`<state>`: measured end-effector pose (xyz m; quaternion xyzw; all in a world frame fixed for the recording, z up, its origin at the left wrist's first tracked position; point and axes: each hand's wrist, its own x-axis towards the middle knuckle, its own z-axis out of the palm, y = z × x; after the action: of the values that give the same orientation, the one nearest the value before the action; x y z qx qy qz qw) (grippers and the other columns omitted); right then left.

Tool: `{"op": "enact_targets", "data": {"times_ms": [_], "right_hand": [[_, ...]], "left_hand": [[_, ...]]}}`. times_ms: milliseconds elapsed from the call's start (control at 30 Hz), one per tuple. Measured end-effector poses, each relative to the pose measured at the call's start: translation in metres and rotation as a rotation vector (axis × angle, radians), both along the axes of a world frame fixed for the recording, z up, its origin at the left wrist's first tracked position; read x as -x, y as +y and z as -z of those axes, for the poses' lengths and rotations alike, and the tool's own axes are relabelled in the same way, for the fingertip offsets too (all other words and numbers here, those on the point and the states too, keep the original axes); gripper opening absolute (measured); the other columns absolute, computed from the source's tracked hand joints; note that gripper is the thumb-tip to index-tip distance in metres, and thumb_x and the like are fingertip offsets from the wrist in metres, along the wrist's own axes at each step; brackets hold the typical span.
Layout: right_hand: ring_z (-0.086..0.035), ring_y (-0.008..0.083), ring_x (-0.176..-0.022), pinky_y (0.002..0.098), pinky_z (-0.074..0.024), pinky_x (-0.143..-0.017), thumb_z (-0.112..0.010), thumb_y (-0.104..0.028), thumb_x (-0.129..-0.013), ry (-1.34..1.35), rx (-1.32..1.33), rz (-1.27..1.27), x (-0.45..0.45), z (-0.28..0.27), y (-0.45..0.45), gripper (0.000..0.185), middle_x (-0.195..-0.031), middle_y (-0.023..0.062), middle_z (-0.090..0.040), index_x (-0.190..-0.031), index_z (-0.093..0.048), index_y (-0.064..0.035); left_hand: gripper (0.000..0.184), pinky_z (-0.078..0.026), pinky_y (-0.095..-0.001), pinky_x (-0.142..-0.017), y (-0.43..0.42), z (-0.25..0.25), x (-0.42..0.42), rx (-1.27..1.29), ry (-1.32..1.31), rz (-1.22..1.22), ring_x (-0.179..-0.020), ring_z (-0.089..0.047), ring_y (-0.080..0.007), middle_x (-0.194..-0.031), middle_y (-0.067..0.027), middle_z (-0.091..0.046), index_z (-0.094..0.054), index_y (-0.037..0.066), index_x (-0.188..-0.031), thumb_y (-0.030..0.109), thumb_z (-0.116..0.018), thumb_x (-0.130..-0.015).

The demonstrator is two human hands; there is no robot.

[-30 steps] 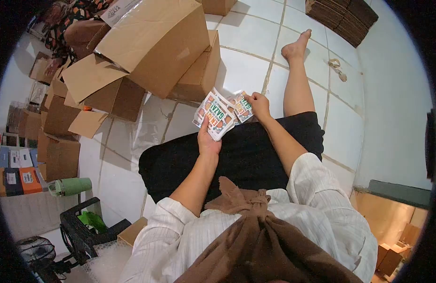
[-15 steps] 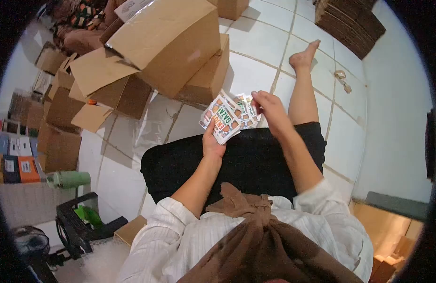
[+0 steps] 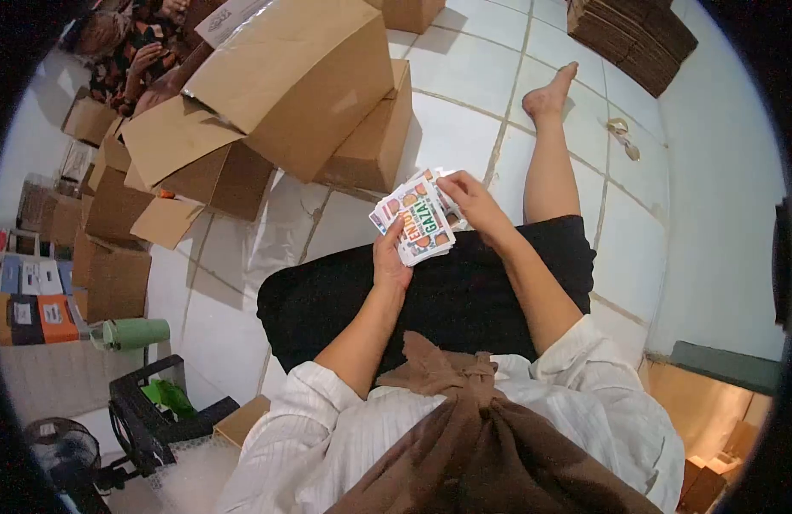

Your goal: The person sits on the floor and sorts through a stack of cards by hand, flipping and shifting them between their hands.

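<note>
Several printed cards, white with colourful pictures and the words "ENJOY" and "GAZA!", lie slightly fanned in a stack above my lap. My left hand is closed around the stack's lower left side, thumb on the top card. At the upper right edge, my right hand pinches a card, its fingertips curled over that edge. More card edges show beneath the right fingers, partly hidden by the hand.
Open cardboard boxes are piled ahead on the left, near a seated person. Flattened cardboard is stacked at upper right. A green tumbler and a black fan stand left. Small beige items lie on the tiles.
My right hand has come left and slightly down, from above the cards to the stack's edge. The cards, spread behind the stack before, now sit closer together. My left hand keeps its hold.
</note>
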<state>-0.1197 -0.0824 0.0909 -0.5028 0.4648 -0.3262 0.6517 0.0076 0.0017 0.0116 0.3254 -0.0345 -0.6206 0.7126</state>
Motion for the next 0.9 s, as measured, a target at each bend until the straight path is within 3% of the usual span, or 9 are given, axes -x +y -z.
{"op": "enact_targets", "data": {"times_ms": [67,200,333,433,500,533,633,767,900], "right_hand": [[-0.053,0.0117,-0.073,0.0225,-0.0436,-0.067,-0.055,-0.019,-0.084,-0.014,-0.07,-0.142,0.004,0.009,-0.004,0.022,-0.079,0.0045,-0.057,-0.093,-0.056,0.0006],[-0.053,0.0111,-0.071,0.0219,-0.043,-0.064,-0.054,-0.013,-0.082,-0.109,-0.086,-0.008,0.023,0.04,-0.037,0.017,-0.079,0.0047,-0.057,-0.092,-0.057,0.0012],[-0.053,0.0113,-0.07,0.0236,-0.0427,-0.063,-0.056,-0.01,-0.078,0.087,-0.043,0.127,0.033,0.084,-0.057,0.016,-0.077,0.0053,-0.058,-0.088,-0.06,0.002],[-0.057,0.0204,-0.065,0.0317,-0.0456,-0.06,-0.059,-0.016,-0.076,0.28,0.087,0.087,0.021,0.11,-0.059,0.021,-0.074,0.0127,-0.06,-0.088,-0.06,0.0022],[-0.058,0.0223,-0.068,0.0332,-0.0456,-0.062,-0.062,-0.023,-0.073,0.98,0.763,0.4,0.015,0.114,-0.044,0.027,-0.074,0.0136,-0.06,-0.086,-0.06,0.0008],[-0.058,0.0223,-0.068,0.0332,-0.0456,-0.062,-0.062,-0.023,-0.073,0.969,0.771,0.392,0.009,0.102,-0.042,0.027,-0.074,0.0136,-0.06,-0.086,-0.06,0.0008],[-0.056,0.0199,-0.065,0.031,-0.0447,-0.06,-0.071,-0.033,-0.067,0.359,0.383,-0.049,-0.006,0.065,-0.031,0.037,-0.07,0.0116,-0.058,-0.081,-0.058,-0.001],[-0.055,0.0165,-0.062,0.0283,-0.0439,-0.058,-0.072,-0.031,-0.066,0.479,0.415,-0.156,-0.007,0.057,-0.011,0.036,-0.069,0.0109,-0.058,-0.077,-0.058,0.0003],[-0.054,0.0141,-0.062,0.0263,-0.0442,-0.058,-0.067,-0.02,-0.072,0.223,0.095,-0.19,-0.003,0.064,-0.022,0.029,-0.071,0.0074,-0.059,-0.085,-0.058,0.0044]], "left_hand": [[0.039,-0.045,-0.0389,-0.087,0.003,0.001,-0.001,-0.049,-0.002,-0.007,-0.1,-0.055,-0.0253,-0.111,-0.0137,-0.054,-0.042,0.0,-0.119,0.017,-0.05,-0.085],[0.037,-0.045,-0.0403,-0.087,0.0,-0.004,0.001,-0.064,0.124,-0.132,-0.1,-0.054,-0.0267,-0.113,-0.0128,-0.054,-0.044,0.001,-0.118,0.019,-0.049,-0.086],[0.034,-0.043,-0.0376,-0.087,0.008,-0.001,-0.012,-0.131,0.191,-0.299,-0.099,-0.055,-0.0243,-0.112,-0.0124,-0.054,-0.047,0.0,-0.114,0.018,-0.048,-0.086],[0.033,-0.044,-0.0362,-0.086,0.01,0.002,-0.008,-0.122,0.124,-0.292,-0.098,-0.055,-0.0227,-0.11,-0.011,-0.055,-0.048,0.0,-0.113,0.015,-0.052,-0.084],[0.036,-0.046,-0.0359,-0.083,0.009,0.013,-0.01,-0.13,0.072,-0.281,-0.096,-0.056,-0.0232,-0.108,-0.0122,-0.055,-0.046,-0.001,-0.114,0.01,-0.057,-0.081],[0.039,-0.048,-0.0342,-0.079,0.008,0.01,-0.008,-0.164,0.038,-0.263,-0.093,-0.057,-0.0225,-0.107,-0.0127,-0.055,-0.045,-0.002,-0.115,0.007,-0.059,-0.079],[0.042,-0.048,-0.0303,-0.077,0.005,0.002,0.001,-0.198,-0.155,-0.216,-0.09,-0.057,-0.0192,-0.105,-0.0119,-0.055,-0.045,-0.003,-0.114,0.004,-0.063,-0.076],[0.042,-0.05,-0.0321,-0.075,0.004,-0.01,0.006,-0.128,-0.287,-0.16,-0.089,-0.059,-0.0207,-0.104,-0.0132,-0.056,-0.045,-0.005,-0.112,0.008,-0.063,-0.077],[0.04,-0.05,-0.0311,-0.074,0.007,-0.007,0.004,-0.15,-0.196,-0.185,-0.087,-0.058,-0.02,-0.103,-0.0125,-0.056,-0.044,-0.005,-0.113,0.012,-0.06,-0.081]]}}
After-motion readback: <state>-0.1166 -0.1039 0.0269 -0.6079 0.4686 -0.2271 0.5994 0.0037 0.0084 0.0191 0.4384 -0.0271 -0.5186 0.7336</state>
